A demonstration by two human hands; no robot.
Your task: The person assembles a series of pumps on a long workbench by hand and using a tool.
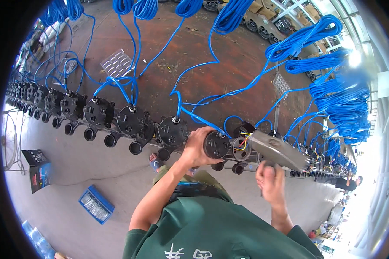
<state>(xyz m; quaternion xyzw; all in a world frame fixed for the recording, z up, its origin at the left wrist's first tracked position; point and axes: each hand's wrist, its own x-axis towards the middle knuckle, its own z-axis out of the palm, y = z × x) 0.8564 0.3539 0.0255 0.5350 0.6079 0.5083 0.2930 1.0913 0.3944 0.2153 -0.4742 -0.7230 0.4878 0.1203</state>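
Note:
My left hand [198, 148] is wrapped round the side of a round black motor housing [216, 144] in a long row, its fingers and thumb gripping the rim. A blue cable enters the housing's top. To the right stands an open round housing [241, 149] with yellow and red wires [245, 139] at its top. A long grey-brown metal-looking piece [278, 151] lies tilted over the row there; its kind is unclear. Below it, my right hand [271, 181] is raised with bent fingers. Something thin and dark shows under it, too blurred to name.
More black housings [134, 122] line the bench edge on both sides. Coiled blue cables [304, 39] lie across the reddish-brown bench [173, 47], along with a clear plastic tray [117, 63]. A blue crate of clear pieces [96, 204] and a dark box [36, 170] stand on the floor. Another person [349, 183] is far right.

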